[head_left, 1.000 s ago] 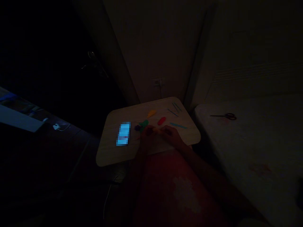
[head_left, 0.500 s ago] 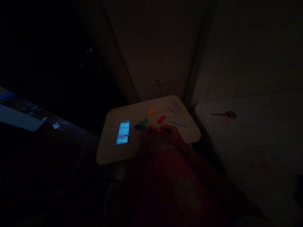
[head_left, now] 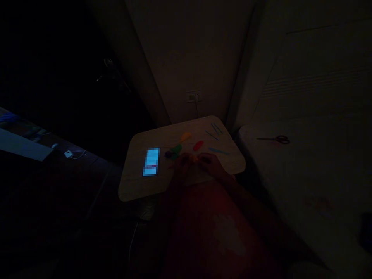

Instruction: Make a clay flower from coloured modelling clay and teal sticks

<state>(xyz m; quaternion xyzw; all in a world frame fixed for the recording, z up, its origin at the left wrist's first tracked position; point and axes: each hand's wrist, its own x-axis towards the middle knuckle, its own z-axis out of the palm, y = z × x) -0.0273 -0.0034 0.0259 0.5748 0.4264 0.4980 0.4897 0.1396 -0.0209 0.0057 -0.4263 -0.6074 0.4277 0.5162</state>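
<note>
The room is very dark. My left hand (head_left: 180,166) and my right hand (head_left: 212,164) meet over the near edge of a small wooden table (head_left: 139,186). Between their fingertips is a small orange-yellow piece (head_left: 193,157), pinched from both sides. Just beyond the hands lie a green piece (head_left: 176,149), a purple piece (head_left: 168,154), a red piece (head_left: 198,145) and a yellow piece (head_left: 186,136). Thin blue sticks (head_left: 215,130) lie at the table's far right.
A lit phone (head_left: 152,162) lies on the table's left part. Scissors (head_left: 276,139) rest on the pale bed (head_left: 305,170) to the right. A wall socket (head_left: 193,96) is behind the table. A white charger (head_left: 69,154) lies on the left.
The view has drifted slightly and grown darker. Both hands stay together at the table's near edge, still working the small orange piece.
</note>
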